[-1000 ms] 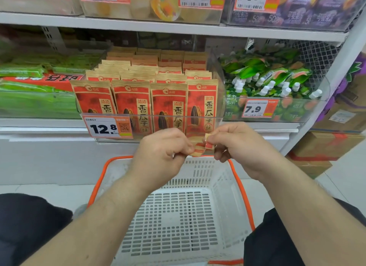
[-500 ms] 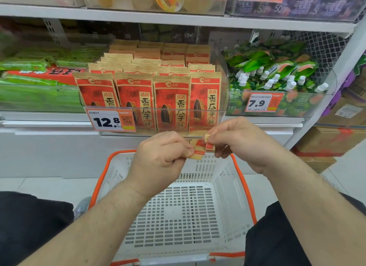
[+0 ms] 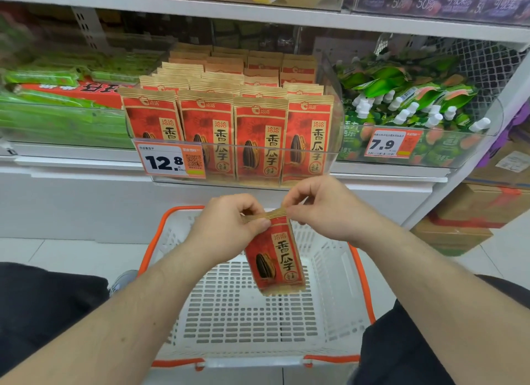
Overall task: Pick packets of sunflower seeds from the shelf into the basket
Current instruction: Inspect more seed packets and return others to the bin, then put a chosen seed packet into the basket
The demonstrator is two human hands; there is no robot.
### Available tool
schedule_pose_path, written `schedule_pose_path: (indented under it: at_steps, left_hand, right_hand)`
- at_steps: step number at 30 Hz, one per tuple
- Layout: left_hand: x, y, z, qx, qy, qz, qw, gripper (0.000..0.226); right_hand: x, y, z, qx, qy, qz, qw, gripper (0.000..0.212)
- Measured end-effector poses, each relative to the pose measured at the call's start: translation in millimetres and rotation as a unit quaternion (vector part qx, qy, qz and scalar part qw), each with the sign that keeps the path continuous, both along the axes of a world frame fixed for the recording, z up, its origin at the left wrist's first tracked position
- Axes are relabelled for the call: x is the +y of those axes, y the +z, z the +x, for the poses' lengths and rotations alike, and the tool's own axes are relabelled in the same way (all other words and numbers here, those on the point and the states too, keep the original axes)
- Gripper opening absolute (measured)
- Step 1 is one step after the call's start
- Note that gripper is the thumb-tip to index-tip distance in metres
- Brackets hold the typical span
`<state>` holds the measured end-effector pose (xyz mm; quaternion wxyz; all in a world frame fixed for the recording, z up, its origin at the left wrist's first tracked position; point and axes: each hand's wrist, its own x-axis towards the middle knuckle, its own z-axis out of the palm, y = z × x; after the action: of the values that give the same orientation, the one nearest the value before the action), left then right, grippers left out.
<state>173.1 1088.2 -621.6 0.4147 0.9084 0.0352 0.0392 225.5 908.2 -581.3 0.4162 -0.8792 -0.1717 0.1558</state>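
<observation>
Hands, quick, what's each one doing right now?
Left hand: pinches the top edge of the sunflower seed packet.
Right hand: pinches the same packet's top edge.

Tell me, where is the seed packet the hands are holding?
In the head view, the seed packet hangs mid-frame over the white basket, its top edge pinched by the left hand and right hand, below the shelf bin of matching packets.

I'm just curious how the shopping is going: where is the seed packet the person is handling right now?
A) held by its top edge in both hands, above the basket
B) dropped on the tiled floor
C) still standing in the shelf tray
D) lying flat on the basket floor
A: the left hand and right hand pinch the top edge of the packet, which hangs above the white basket.
</observation>
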Motion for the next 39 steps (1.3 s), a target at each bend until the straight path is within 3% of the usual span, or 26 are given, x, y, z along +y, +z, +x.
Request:
schedule_pose_path:
  at_steps: [7, 11, 15, 19, 21, 23, 25, 27, 30, 32, 36, 39]
  left_hand:
    - [15.6, -10.7, -4.8, 0.076, 0.015, -0.174, 0.982, 0.016]
    - [23.4, -15.2, -6.1, 0.158, 0.025, -0.299, 0.941, 0.023]
    - [29.2, -22.2, -7.3, 0.199, 0.021, -0.330, 0.922, 0.023]
    - [29.0, -27.7, -6.3, 0.197, 0.016, -0.317, 0.928, 0.022]
    - [28.3, -34.1, -2.1, 0.197, 0.025, -0.306, 0.931, 0.022]
    - [29.2, -48.7, 3.7, 0.212, 0.047, -0.328, 0.919, 0.024]
    - [31.3, -70.7, 8.5, 0.235, 0.090, -0.380, 0.890, 0.026]
    - [32.9, -96.0, 11.4, 0.251, 0.146, -0.444, 0.848, 0.025]
    - [32.7, -135.6, 16.0, 0.262, 0.221, -0.505, 0.792, 0.020]
    - [29.4, -161.9, 20.2, 0.273, 0.259, -0.530, 0.760, 0.015]
    - [22.8, -208.6, 26.0, 0.301, 0.316, -0.518, 0.736, 0.006]
    - [23.2, -238.6, 25.4, 0.311, 0.363, -0.457, 0.750, 0.006]
  right_hand:
    - [18.5, -11.2, 10.4, -0.023, 0.101, -0.055, 0.993, 0.019]
    - [23.9, -22.9, 8.1, -0.056, 0.123, -0.046, 0.990, 0.032]
    - [21.5, -36.0, 3.6, -0.050, 0.126, -0.016, 0.991, 0.033]
    - [22.2, -41.4, 6.0, -0.054, 0.136, -0.016, 0.989, 0.030]
    - [25.0, -48.6, 15.0, 0.000, 0.139, -0.023, 0.990, 0.016]
    - [25.7, -63.8, 28.8, 0.110, 0.140, -0.030, 0.984, 0.009]
    - [21.3, -91.5, 45.7, 0.204, 0.120, -0.067, 0.969, 0.021]
    - [14.1, -123.7, 55.9, 0.240, 0.059, -0.092, 0.965, 0.038]
    - [-2.3, -178.5, 59.0, 0.336, -0.115, 0.005, 0.935, 0.058]
    - [-8.7, -211.0, 53.4, 0.417, -0.158, 0.064, 0.893, 0.051]
    - [5.7, -253.0, 38.1, 0.439, -0.184, 0.053, 0.878, 0.027]
    - [17.7, -274.3, 36.1, 0.417, -0.219, 0.013, 0.882, 0.012]
